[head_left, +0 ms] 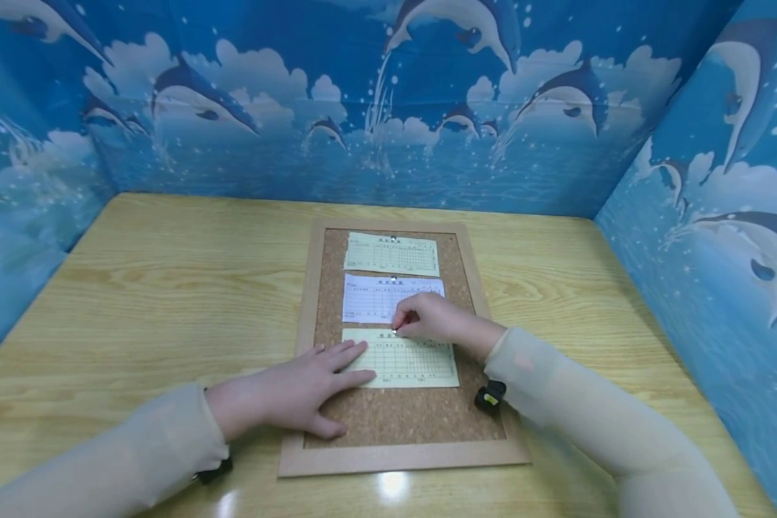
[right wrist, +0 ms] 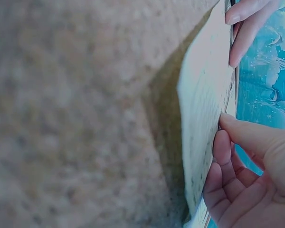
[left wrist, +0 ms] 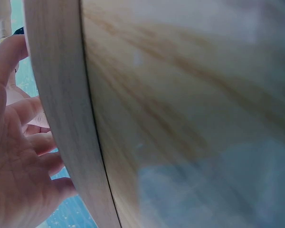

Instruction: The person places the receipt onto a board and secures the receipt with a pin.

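A framed corkboard (head_left: pixel 401 421) lies on the table with three printed paper slips in a column. My right hand (head_left: pixel 432 318) pinches a small shiny thumbtack (head_left: pixel 394 332) at the top edge of the lowest pale green slip (head_left: pixel 421 363); its fingertips mostly hide the tack. In the right wrist view the near side of that slip (right wrist: pixel 204 109) lifts off the cork. With fingers spread, my left hand (head_left: pixel 291 388) rests on the slip's left part and the board, its thumb on bare cork. The left wrist view shows the board's frame (left wrist: pixel 61 104) beside that hand.
Above are a pale lilac slip (head_left: pixel 365 298) and another green slip (head_left: pixel 388 257), each with a small tack at its top middle. The wood-grain table (head_left: pixel 201 288) extends on both sides. Blue dolphin-print cloth (head_left: pixel 362 158) stands behind and at the sides.
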Demonstrator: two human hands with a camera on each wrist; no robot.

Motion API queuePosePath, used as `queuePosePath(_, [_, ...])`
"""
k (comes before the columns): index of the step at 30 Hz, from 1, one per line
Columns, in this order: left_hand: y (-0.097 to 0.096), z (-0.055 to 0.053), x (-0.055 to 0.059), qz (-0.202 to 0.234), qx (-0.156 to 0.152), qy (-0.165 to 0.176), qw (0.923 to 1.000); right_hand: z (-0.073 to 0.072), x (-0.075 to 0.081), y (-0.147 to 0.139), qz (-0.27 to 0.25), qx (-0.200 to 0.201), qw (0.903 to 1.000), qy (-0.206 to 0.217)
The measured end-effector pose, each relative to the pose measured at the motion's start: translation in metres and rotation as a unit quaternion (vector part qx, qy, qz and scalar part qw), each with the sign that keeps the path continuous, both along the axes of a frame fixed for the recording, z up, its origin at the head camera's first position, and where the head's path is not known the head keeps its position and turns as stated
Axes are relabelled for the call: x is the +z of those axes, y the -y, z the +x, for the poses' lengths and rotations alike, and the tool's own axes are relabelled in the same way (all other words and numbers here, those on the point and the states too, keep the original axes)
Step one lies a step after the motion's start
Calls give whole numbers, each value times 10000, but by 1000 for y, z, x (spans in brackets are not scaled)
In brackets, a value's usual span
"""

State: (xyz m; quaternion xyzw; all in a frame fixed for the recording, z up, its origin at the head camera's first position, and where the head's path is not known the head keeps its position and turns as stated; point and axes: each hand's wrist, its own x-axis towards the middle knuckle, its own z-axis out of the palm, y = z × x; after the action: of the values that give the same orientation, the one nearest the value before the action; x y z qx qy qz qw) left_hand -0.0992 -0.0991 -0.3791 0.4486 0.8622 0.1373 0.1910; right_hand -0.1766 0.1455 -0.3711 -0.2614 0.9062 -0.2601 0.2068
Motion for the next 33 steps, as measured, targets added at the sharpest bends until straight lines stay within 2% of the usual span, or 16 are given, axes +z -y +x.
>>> queuePosePath(15, [0, 2, 2, 129, -63, -18, 9999, -4, -5, -4, -242, -63, 9995, 201])
queuePosePath(33, [0, 1, 0, 63, -44, -29, 10000, -5, -6, -4, -212, -91, 9993, 305])
